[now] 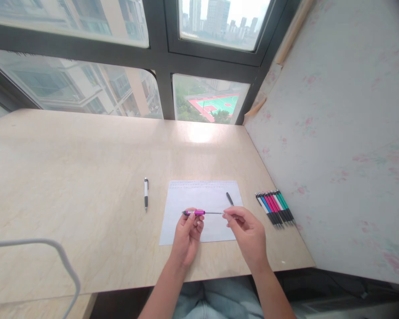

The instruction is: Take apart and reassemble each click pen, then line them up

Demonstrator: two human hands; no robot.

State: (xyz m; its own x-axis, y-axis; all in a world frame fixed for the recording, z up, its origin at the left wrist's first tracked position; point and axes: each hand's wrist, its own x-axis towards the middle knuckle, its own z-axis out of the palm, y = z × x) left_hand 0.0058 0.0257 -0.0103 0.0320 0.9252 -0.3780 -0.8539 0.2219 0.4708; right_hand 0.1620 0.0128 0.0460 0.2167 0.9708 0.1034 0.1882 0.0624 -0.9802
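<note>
My left hand (188,237) is closed around the magenta barrel (199,212) of a pen, its black clip end pointing left. A thin dark refill (213,213) sticks out of the barrel's right end. My right hand (248,232) pinches the refill's tip between thumb and fingers; whether a spring sits there is too small to tell. On the white paper (179,230) beneath both hands lies a black grip piece (229,198), just behind my right hand. Small writing runs along the sheet's far edge.
A white and black pen (146,195) lies left of the paper. Several coloured pens (275,208) lie in a row at the right, near the flowered wall (335,146). A grey curved tube (58,248) crosses the front left. Windows (209,97) stand behind the table.
</note>
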